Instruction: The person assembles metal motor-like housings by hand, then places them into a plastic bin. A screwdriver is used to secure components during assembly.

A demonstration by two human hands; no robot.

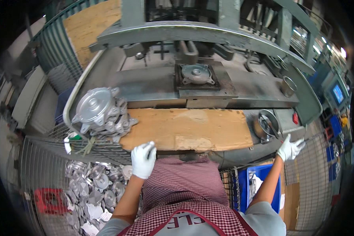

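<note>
My left hand (143, 160) wears a white glove and hovers at the front edge of a cardboard sheet (157, 122), its fingers curled in with nothing visible in them. Out to the right, my right hand (290, 148), gloved too, has its fingers spread and holds nothing. It is nearest a metal pot (259, 128) with a handled tool in it. A round metal casting with lugs (197, 74) sits on the press's die block (224, 78). Similar castings (94, 106) are stacked left of the cardboard.
A wire basket (51, 157) at lower left holds many castings. A blue bin (277, 192) with pale pieces stands at lower right. The press's heavy crossbeam (200, 29) spans above the die. A metal cup (288, 86) and a lit control screen (338, 94) are at the right.
</note>
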